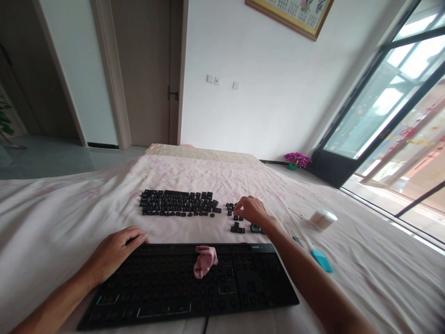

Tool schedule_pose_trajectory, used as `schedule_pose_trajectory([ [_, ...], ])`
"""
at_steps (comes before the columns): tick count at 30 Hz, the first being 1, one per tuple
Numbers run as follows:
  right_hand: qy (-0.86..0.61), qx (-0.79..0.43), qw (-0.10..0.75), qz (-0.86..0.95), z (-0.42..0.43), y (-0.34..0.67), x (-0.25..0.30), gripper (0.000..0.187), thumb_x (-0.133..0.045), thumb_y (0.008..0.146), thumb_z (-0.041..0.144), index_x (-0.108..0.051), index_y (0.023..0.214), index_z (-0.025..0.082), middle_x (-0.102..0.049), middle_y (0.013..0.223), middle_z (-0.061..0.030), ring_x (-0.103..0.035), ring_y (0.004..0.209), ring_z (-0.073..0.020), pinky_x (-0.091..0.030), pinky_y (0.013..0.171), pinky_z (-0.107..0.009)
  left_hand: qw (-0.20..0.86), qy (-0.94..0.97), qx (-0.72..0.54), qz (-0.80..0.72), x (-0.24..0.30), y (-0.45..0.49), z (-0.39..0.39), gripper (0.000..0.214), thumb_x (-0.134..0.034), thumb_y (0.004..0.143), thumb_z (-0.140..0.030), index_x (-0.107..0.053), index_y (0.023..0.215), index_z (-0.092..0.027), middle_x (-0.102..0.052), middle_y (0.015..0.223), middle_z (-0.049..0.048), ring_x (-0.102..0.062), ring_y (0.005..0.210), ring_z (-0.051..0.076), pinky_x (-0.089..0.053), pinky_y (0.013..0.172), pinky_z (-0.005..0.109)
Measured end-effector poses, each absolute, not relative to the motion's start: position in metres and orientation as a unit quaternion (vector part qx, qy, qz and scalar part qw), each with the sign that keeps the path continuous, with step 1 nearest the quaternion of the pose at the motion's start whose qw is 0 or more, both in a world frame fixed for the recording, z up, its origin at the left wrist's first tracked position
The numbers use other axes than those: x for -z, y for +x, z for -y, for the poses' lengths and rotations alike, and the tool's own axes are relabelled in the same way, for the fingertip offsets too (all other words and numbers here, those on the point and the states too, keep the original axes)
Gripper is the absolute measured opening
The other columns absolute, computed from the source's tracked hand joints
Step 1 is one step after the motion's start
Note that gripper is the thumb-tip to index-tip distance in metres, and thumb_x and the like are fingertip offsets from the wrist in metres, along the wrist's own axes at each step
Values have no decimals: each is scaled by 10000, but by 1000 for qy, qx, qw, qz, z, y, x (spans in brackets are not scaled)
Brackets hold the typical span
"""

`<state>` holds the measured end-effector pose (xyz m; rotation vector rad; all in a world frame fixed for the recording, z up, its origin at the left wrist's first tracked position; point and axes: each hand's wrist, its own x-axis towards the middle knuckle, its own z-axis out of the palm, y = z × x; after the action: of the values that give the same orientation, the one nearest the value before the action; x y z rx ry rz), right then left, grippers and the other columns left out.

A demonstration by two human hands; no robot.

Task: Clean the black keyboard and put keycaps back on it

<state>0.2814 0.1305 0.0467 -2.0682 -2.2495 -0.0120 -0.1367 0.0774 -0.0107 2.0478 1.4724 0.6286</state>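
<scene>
A black keyboard (167,287) with its keycaps off lies in front of me on the bed sheet. Crumpled on its upper middle is a small pink cloth (205,262). My left hand (121,246) rests at the keyboard's far left corner, its fingers curled together, with nothing seen in them. Beyond the keyboard, loose black keycaps (177,204) sit in rows. My right hand (252,211) reaches over a smaller group of keycaps (237,228) to their right. Its fingertips are pinched down among the caps, and whatever lies between them is hidden.
To the right stand a clear round tub of cotton swabs (323,219) and a teal brush-like tool (321,260). The wrinkled pale sheet (194,174) covers the bed. Further off are a wall, a door (146,69), purple flowers (298,160) and a glass door.
</scene>
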Motion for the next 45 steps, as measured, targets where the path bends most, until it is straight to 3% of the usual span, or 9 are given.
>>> schedule_pose_trajectory([
  [4,-667,3,33,744,-129,282,-45,98,-722,692,343,-771,769,307,-725,868,-14,-589,959,-218,-379,800,-270,265,760,-233,-546,13,-138,-78,425,-401,886,-553,-653,786,-225,-671,844,-8,-599,859,190,-424,780,226],
  [19,-702,10,38,711,-134,288,-46,207,-599,820,379,-760,924,303,-724,938,-31,-580,1031,-212,-383,785,-259,267,759,-235,-546,15,-140,-78,407,-408,889,-539,-653,798,-228,-672,852,-13,-600,862,186,-421,782,226],
  [26,-696,-8,10,718,-127,294,-51,150,-728,677,357,-773,809,302,-724,813,-23,-580,965,-213,-374,803,-266,268,760,-240,-541,19,-140,-79,395,-415,888,-522,-652,780,-226,-666,828,-13,-600,841,183,-420,776,230],
  [35,-729,6,29,684,-140,302,-40,173,-652,728,310,-771,854,318,-727,837,-28,-585,968,-219,-382,717,-260,278,756,-235,-544,12,-137,-76,373,-427,878,-505,-654,778,-226,-670,829,-11,-602,842,190,-424,770,235],
  [41,-725,7,39,688,-128,296,-46,206,-598,794,366,-762,908,318,-724,930,-23,-597,991,-203,-380,738,-250,275,758,-240,-541,14,-138,-78,388,-421,881,-516,-654,782,-222,-677,843,-3,-603,855,197,-429,781,240],
  [45,-704,-11,24,710,-117,287,-50,206,-634,765,423,-763,882,314,-729,893,-16,-630,912,-199,-388,717,-250,270,758,-242,-542,15,-139,-78,390,-424,880,-519,-659,781,-225,-683,842,-4,-610,852,198,-438,771,236],
])
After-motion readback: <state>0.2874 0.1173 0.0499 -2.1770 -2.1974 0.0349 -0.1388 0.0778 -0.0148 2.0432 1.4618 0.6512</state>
